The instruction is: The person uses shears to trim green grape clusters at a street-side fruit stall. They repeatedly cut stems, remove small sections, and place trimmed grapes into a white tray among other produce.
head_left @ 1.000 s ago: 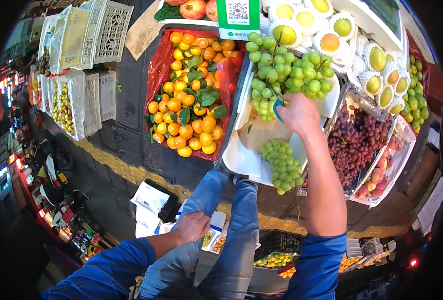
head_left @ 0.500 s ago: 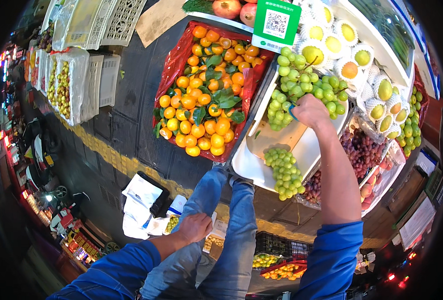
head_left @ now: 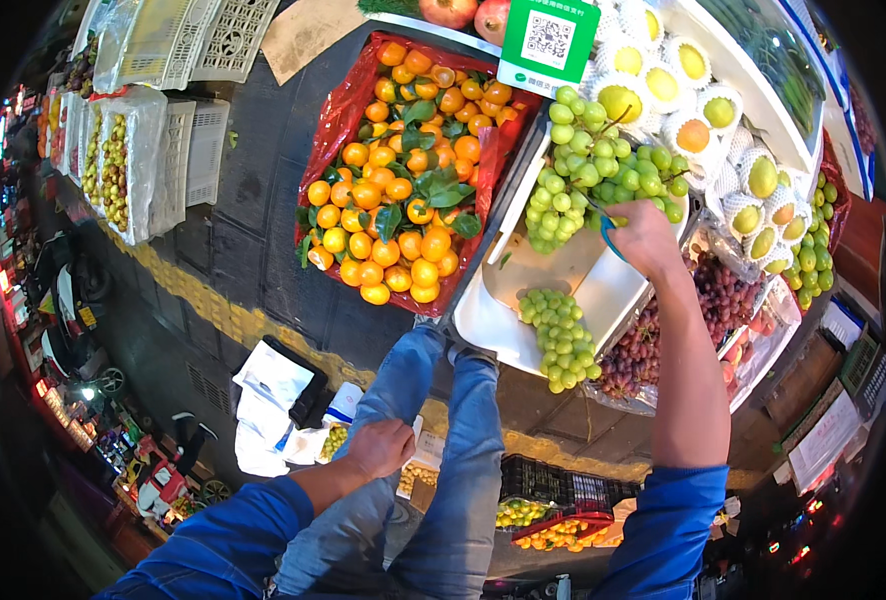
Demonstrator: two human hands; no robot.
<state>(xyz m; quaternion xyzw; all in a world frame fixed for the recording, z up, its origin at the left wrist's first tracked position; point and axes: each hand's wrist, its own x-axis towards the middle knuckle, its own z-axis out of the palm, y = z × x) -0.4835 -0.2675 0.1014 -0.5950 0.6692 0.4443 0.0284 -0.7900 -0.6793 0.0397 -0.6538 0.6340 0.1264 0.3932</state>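
Dark pavement point(head_left: 258, 195) is showing beside the white tray point(head_left: 478, 318): I'm pinching blue-handled scissors point(head_left: 610, 240) with the right hand point(head_left: 648, 238); one smaller bunch point(head_left: 560, 335) is already lying separate over the near edge, large green bunches point(head_left: 561, 205) are remaining beyond. Left hand point(head_left: 381, 447) is resting, closure unclear.

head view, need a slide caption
Right hand holds a blue-handled tool at green grapes, near orange citrus.

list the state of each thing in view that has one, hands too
right hand, closed on the blue tool
blue tool, handle gripped; blades open or shut unclear
left hand, curled, over the left leg
back green grapes, piled in the tray
front green bunch, lying apart
tray, partly filled
oranges, heaped, leaves among them
red grapes, piled
yellow-green fruit, foam-wrapped
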